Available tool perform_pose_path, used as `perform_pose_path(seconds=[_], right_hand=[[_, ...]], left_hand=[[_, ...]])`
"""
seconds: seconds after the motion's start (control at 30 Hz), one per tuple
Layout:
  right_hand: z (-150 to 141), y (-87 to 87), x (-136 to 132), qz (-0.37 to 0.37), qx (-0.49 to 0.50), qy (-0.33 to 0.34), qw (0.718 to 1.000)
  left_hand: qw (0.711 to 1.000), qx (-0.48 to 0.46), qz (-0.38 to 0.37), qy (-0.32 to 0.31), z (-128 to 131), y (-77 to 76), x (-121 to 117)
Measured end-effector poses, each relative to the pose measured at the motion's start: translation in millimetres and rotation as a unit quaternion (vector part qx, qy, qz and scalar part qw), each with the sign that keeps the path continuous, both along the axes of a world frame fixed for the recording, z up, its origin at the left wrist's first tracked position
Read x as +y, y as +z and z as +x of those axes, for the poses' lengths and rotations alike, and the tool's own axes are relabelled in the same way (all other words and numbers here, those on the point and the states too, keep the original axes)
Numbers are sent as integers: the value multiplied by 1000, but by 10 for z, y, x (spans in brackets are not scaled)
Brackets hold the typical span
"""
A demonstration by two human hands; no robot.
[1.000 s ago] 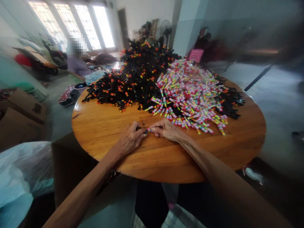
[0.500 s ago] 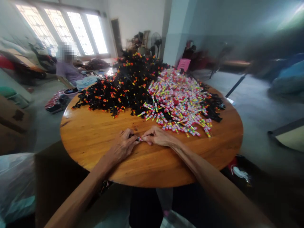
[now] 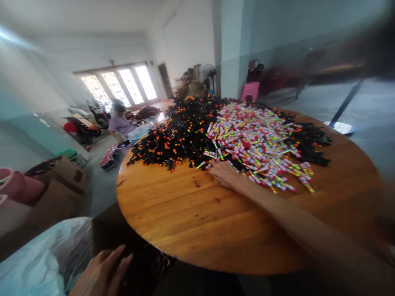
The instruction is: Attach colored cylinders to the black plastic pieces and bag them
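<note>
My right hand (image 3: 222, 173) reaches over the table to the near edge of a heap of small pink, white and yellow printed tubes (image 3: 256, 144). Its fingers are bent together and pressed down among the closest tubes; what lies between the fingertips is hidden. Low on the left, off the table's edge, my left hand (image 3: 103, 269) hangs with fingers apart and nothing in it. It is beside a pale plastic bag (image 3: 46, 250). Left of the tubes spreads a heap of black pieces with orange and yellow tips (image 3: 175, 142).
The round wooden table (image 3: 173, 213) carries both heaps. A person in a purple top (image 3: 121, 124) sits beyond it on the left. Cardboard boxes (image 3: 66, 176) and a pink bucket (image 3: 21, 185) stand at the left; a pink stool (image 3: 250, 91) is behind the table.
My hands have parted. The left left the table for the lower left and opened, without the small piece; the right moved forward to the tubes. The view has swung left.
</note>
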State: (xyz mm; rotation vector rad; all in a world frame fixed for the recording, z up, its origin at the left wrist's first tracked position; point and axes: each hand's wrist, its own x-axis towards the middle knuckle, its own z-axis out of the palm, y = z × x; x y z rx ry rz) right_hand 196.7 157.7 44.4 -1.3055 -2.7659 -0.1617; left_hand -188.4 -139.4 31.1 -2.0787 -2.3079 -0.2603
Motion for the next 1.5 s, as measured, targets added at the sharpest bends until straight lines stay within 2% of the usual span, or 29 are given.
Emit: perform_pose_path(seconds=[0.03,0.1,0.17,0.2,0.27,0.33,0.4,0.5,0.6,0.7,0.77,0.87,0.93,1.0,1.1,1.2,1.33,1.5], right_hand=[[-1,-39,18,9,-5,10,1000],[-4,-125,2,28,-16,37,999],[-7,-200,-93,40,-14,69,997],[-7,-228,-166,46,-6,83,995],[-5,-265,-336,54,15,100,993],[-5,-280,-486,55,42,87,994],[-10,-283,-565,54,71,48,995],[-9,-292,-538,39,67,-16,997],[46,-332,-471,15,40,-42,998],[168,-384,-514,-2,51,-26,998],[262,-389,-604,-13,74,-14,997],[364,-346,-737,-34,124,-1,992],[384,-317,-772,-39,158,-6,987],[367,-316,-752,-42,165,-30,985],[305,-366,-653,-61,115,-60,990],[242,-431,-559,-67,96,-31,993],[167,-445,-571,-65,173,30,982],[103,-374,-670,-152,321,41,934]], left_hand=[[1000,-7,17,8,42,18,118],[998,-32,58,7,198,64,522],[994,-65,81,-35,381,105,1078],[993,-75,78,-38,463,120,1377],[997,-66,44,-6,601,138,1948],[997,-63,47,22,709,150,2414],[996,-60,52,44,801,166,2740],[995,-52,43,73,908,201,2976],[994,-43,10,100,936,238,2944],[995,-38,-44,84,877,260,2683],[995,-43,-81,38,814,263,2436],[987,-68,-121,-75,739,237,2092],[981,-80,-95,-147,747,191,1940],[977,-85,-26,-193,827,128,1862],[969,-76,45,-230,1043,34,1860],[969,-43,37,-241,1225,-21,1925],[963,-21,28,-266,1293,-51,1968],[945,-58,94,-306,1428,-134,1871]])
